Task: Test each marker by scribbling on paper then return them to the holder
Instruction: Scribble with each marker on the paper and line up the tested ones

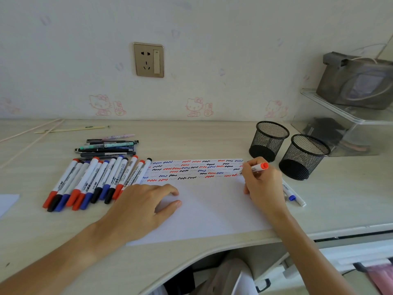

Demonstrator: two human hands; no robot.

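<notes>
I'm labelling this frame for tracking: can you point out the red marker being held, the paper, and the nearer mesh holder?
red marker [259, 166], head view, on its barrel near the red end.
paper [208, 209], head view, on its blank middle.
nearer mesh holder [303, 157], head view, on its mesh wall.

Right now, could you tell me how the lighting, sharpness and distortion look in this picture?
Head view: soft, even light, no glare on the paper; wide-angle bending at the edges; scribbles sharp; the right hand on the red marker casts only a faint shadow.
</notes>
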